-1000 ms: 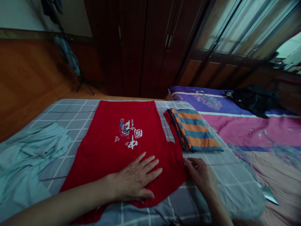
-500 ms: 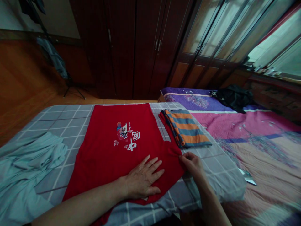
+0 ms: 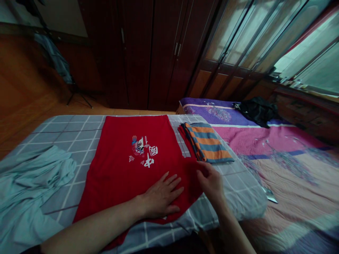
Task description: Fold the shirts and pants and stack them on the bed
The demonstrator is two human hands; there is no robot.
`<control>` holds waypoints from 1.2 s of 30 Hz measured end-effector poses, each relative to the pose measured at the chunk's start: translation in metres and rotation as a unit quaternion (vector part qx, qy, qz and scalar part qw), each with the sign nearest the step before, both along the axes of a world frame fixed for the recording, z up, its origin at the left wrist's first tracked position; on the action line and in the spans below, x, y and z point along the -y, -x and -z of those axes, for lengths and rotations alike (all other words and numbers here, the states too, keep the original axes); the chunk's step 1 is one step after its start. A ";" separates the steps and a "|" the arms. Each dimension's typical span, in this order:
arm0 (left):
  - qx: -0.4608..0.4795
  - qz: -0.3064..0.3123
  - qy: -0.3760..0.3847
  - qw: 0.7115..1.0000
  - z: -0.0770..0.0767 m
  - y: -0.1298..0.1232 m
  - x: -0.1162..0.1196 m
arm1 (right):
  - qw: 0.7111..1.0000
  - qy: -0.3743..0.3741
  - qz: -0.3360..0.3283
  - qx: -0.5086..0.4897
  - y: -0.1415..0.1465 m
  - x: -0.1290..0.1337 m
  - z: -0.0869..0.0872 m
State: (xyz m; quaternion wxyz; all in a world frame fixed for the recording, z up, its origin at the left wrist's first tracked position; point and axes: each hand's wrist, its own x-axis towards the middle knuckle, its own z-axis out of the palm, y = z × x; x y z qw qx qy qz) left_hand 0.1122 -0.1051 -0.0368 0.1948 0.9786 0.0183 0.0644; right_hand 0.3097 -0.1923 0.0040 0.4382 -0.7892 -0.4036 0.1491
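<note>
A red T-shirt (image 3: 113, 176) with a white and coloured print lies spread on a grey checked cover. My left hand (image 3: 162, 195) rests flat on it near the collar, fingers spread. At the shirt's right sleeve is my right hand (image 3: 210, 180), its thumb and forefinger parted and the fingertips at the red cloth; whether they touch it is hard to tell. Just beyond that hand sits a folded orange and grey striped garment (image 3: 209, 143), with dark and red cloth along its left edge.
A crumpled pale green cloth (image 3: 34, 190) lies on the left of the checked bed cover (image 3: 69, 130). To the right, a second bed (image 3: 275, 169) has a purple and pink cover with a black bag-like heap (image 3: 259, 111) on it. Dark wardrobes (image 3: 137, 53) stand behind.
My right hand has parted its thumb and forefinger from their pinch on the sleeve edge and moved slightly left. The sleeve lies flatter. My left hand stays flat on the shirt.
</note>
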 end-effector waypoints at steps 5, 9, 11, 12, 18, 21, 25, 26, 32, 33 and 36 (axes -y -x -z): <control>0.089 0.018 -0.002 0.996 -0.004 -0.002 0.003 | 0.939 0.056 -0.217 0.261 0.048 -0.004 0.002; 0.157 -0.026 0.023 0.987 -0.003 0.000 0.002 | 0.941 0.035 -0.215 0.259 0.053 0.012 0.018; 0.187 -0.089 0.053 0.977 -0.002 0.002 -0.001 | 0.941 0.033 -0.203 0.269 0.048 0.021 0.025; 0.194 -0.117 0.072 0.971 -0.002 0.002 -0.003 | 0.939 0.034 -0.198 0.280 0.045 0.026 0.028; 0.160 -0.208 0.200 0.944 -0.014 0.003 -0.021 | 0.919 0.019 -0.200 0.340 0.028 0.046 0.041; 0.115 -0.250 0.215 0.937 -0.031 -0.004 -0.040 | 0.910 0.019 -0.220 0.350 0.024 0.050 0.044; 0.042 -0.270 0.165 0.948 -0.047 -0.033 -0.074 | 0.909 0.003 -0.227 0.350 0.019 0.052 0.046; 0.025 -0.274 0.153 0.949 -0.047 -0.042 -0.081 | 0.909 -0.006 -0.223 0.351 0.017 0.052 0.047; -0.027 -0.291 0.149 0.945 -0.031 -0.089 -0.087 | 0.911 -0.044 -0.191 0.363 0.008 0.061 0.049; -0.031 -0.289 0.153 0.944 -0.028 -0.092 -0.084 | 0.912 -0.048 -0.182 0.365 0.007 0.063 0.049; -0.038 -0.282 0.174 0.943 -0.024 -0.096 -0.079 | 0.916 -0.060 -0.162 0.363 0.006 0.068 0.049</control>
